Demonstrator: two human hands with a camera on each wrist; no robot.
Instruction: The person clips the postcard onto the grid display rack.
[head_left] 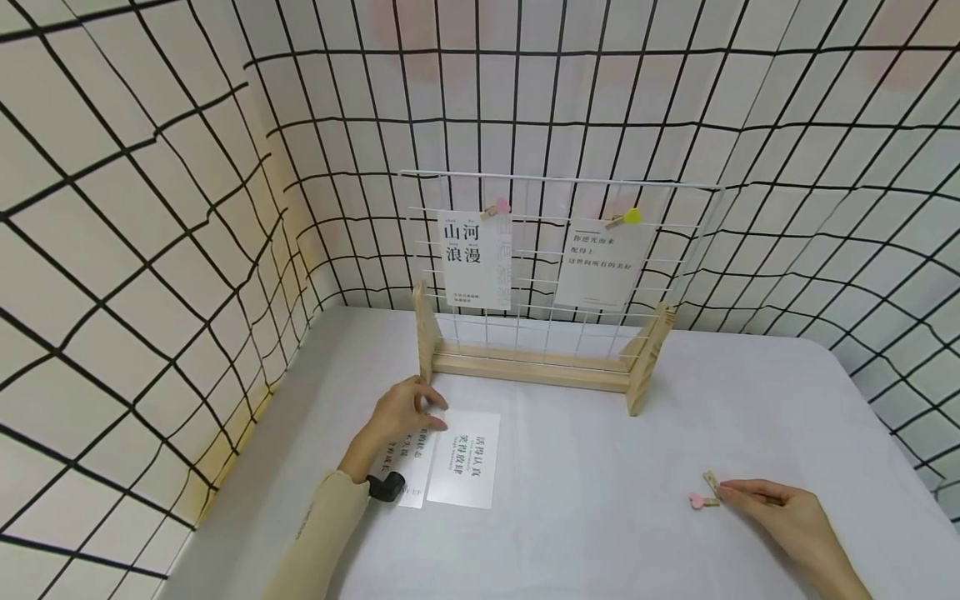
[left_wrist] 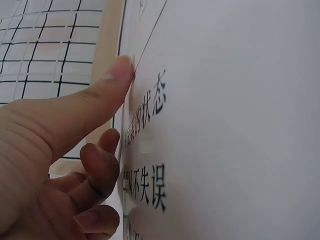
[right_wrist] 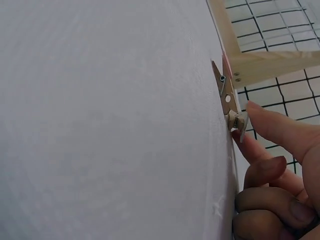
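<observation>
Work at a white table [head_left: 570,508]. L hand [head_left: 401,411] stands over the L card [head_left: 415,477], thumb and forefinger parted at the upper L corner of the R card [head_left: 465,467]; in the L wrist view the thumb tip meets the line btwn the two cards, the other fingers are loosely curled, and no card is seen gripped. Both cards lie flat, side by side, lettering turned sideways. R hand [head_left: 783,512], well apart, pinches a wooden clip [head_left: 710,479] btwn thumb and forefinger, the rest folded in; which end is held is too small to tell. A pink-heart clip [head_left: 697,501] lies just beside it. Beyond, a wire grid [head_left: 562,177] in a wooden base [head_left: 525,372] bears two hung cards [head_left: 480,283]. Technique (judged): a thin sheet lying flat prob. offers little to grasp, so tip up one edge w/ the thumb, then slip the forefinger beneath; hold near the margin, b/c a deep grip may crease it. Raise one sheet only, as a thumb on the dividing line could drag its neighbour. For the clip, handle ends suit best, so that a squeeze parts the mouth w/o regripping; avoid nudging the pink one away.
</observation>
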